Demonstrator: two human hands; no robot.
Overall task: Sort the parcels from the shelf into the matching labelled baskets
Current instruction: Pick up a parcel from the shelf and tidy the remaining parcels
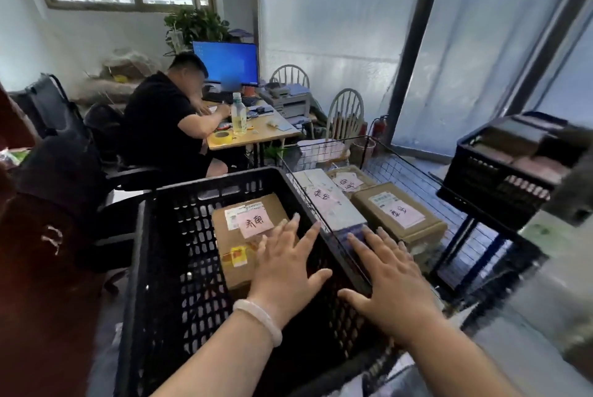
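Note:
A black plastic basket (154, 268) stands right below me. Inside it lies a brown cardboard parcel (231, 255) with a pink handwritten label and yellow tape. My left hand (285, 265) hovers over the parcel's near right corner, fingers spread, holding nothing. My right hand (388, 281) is spread flat above the basket's right rim, also empty. To the right, a wire basket (414, 168) holds several parcels with pink labels: a brown box (398, 213), a white flat parcel (327, 197) and another brown box (348, 180).
Another black crate (500, 172) with brown parcels sits raised at the right. A person in black sits at a wooden desk (276, 133) with a monitor, bottle and tape roll. Black office chairs stand on the left, white wooden chairs behind the wire basket.

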